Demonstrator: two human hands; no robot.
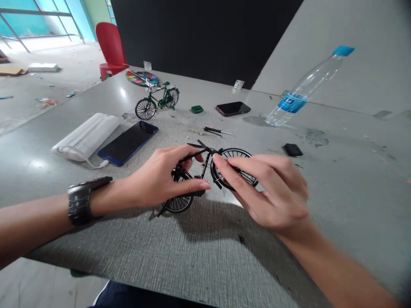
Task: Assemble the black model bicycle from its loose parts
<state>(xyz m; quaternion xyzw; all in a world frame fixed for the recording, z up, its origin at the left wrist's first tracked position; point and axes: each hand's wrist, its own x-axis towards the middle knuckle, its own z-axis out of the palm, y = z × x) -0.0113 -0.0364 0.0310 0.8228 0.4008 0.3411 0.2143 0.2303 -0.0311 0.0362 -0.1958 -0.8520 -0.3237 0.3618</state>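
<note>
A small black model bicycle [205,171] stands on the grey table [199,248] in front of me. My left hand [163,177], with a dark watch on the wrist, is closed round its frame and rear part, thumb under the seat area. My right hand [266,188] pinches at the front wheel [236,156] and fork, fingers pressed together; whether a small part sits between them I cannot make out. The rear wheel [177,204] shows below my left hand.
A green model bicycle [156,101] stands farther back. A blue phone [128,142], white power bank [86,136], small screwdriver [216,131], black phone [233,108], green piece [197,109], black piece [292,149], water bottle [308,87] and paint palette [142,78] lie around. A red chair [111,47] stands beyond.
</note>
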